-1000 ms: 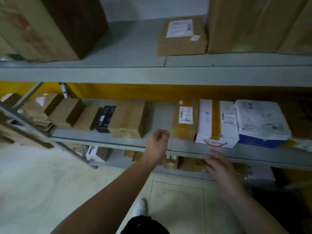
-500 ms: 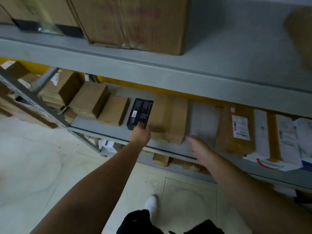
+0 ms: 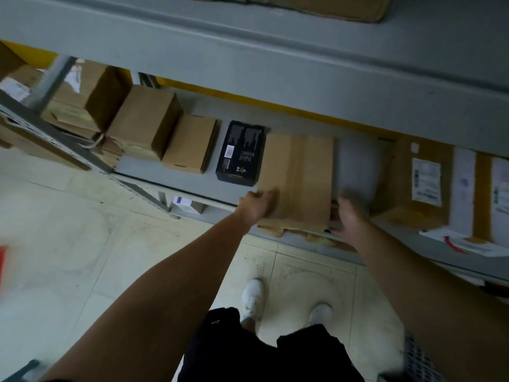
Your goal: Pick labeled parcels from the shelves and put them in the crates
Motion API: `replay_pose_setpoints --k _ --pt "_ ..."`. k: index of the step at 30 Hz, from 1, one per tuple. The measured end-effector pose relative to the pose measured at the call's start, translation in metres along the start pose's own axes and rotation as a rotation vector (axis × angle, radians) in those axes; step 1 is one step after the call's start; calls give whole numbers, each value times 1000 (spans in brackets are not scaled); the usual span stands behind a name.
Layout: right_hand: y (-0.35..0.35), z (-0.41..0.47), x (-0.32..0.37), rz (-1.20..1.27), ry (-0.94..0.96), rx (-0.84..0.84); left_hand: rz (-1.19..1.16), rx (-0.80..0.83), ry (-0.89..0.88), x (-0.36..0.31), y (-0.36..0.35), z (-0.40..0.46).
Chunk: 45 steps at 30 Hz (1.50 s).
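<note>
Plain brown carton (image 3: 298,177) at middle shelf (image 3: 192,186) front edge, long axis front-to-back, left hand (image 3: 257,204) grip curled on near-left corner, right hand (image 3: 348,216) blurred at near-right corner, grip undetermined, black box (image 3: 239,153) just left.

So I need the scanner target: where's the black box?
Head view, middle shelf, left of centre: the black box lies flat between two brown cartons.

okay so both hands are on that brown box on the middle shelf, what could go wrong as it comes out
1. The brown cardboard box sits against the black box; pulling it out could drag that one off the shelf edge.
2. The left hand and right hand hold only its front corners, so it may tip forward.
3. No label shows on its top, so it may be the wrong parcel.
</note>
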State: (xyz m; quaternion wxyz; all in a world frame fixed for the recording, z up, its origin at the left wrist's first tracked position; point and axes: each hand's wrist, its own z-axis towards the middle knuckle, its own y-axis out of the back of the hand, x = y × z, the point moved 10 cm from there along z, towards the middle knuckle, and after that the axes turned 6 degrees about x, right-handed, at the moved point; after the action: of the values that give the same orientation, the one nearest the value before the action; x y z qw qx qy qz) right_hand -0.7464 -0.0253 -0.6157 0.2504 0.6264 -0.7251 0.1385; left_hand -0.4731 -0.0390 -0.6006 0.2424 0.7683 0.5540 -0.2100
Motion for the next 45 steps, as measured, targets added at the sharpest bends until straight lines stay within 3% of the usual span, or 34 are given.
replay_pose_setpoints --k 6,10,12,14,20,21,25,31,37,45 --pt "24 -15 -62 -152 -143 67 38 32 -51 18 -25 -5" --pt "10 -54 -65 -77 -102 300 -9 95 -79 15 -31 -14" --pt "1 -74 -45 36 -83 286 -92 115 -79 14 -32 -20" --pt "-19 -91 -13 1 45 378 -197 164 -76 13 -32 -27" --pt "-51 -157 32 -91 289 425 -545 500 -198 -7 -29 -71" --pt "-54 -163 33 -77 316 392 -622 565 -195 -11 -32 -79" --pt "-72 -200 56 -450 661 185 -885 726 -258 -25 -25 -107" --pt "-79 -218 66 -483 699 172 -925 605 -449 -28 29 -122" --pt "-66 -246 74 -443 816 138 -886 513 -348 -23 45 -120" --pt "-56 -246 74 -393 799 104 -902 431 -276 -16 42 -114"
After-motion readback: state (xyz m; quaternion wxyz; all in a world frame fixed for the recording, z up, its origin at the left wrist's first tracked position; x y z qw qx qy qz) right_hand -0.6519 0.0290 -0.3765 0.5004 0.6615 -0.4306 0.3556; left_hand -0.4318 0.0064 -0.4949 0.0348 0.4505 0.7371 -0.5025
